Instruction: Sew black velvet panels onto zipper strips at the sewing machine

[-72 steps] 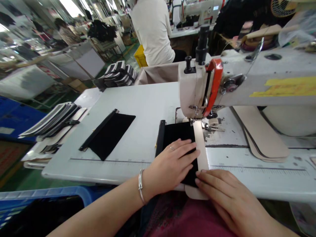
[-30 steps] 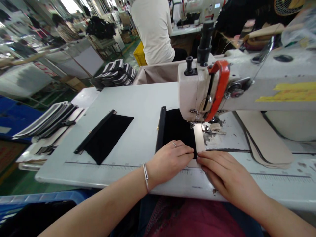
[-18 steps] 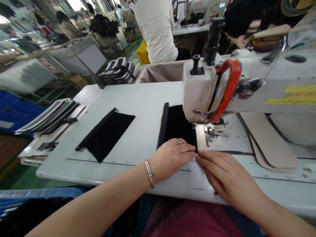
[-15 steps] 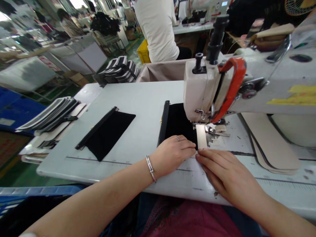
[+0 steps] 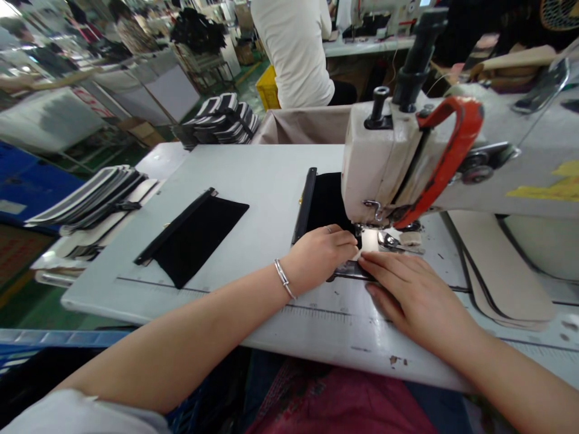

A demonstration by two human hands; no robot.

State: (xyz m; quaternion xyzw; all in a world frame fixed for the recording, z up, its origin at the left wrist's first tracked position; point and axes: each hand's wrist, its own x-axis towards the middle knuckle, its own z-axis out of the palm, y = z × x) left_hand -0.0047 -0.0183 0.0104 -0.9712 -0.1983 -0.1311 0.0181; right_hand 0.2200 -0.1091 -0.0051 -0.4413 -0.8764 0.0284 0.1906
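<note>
A black fabric piece (image 5: 326, 196) with a dark bar along its left edge lies partly under the sewing machine's head (image 5: 373, 166). My left hand (image 5: 323, 256), wearing a ring and a bracelet, presses on its near end with fingers bent and held together. Beside the black fabric, under the needle area, is a cream strip (image 5: 370, 240). My right hand (image 5: 407, 280) rests its stretched fingertips at the strip's near end, thumb apart from the fingers. The needle tip is too small to make out. A second black fabric piece (image 5: 199, 238) with a similar bar lies to the left.
Cream rounded panels (image 5: 502, 271) lie right of the needle area. Stacked striped pieces (image 5: 90, 199) sit on a side surface at left. A fabric-lined bin (image 5: 307, 126) stands behind the table (image 5: 253, 163). A person in a white top (image 5: 294, 54) sits beyond.
Both hands have moved away from my body, and the black fabric under the machine has moved the same way. My right thumb has come apart from the fingers. A dark metal plate shows near my fingers.
</note>
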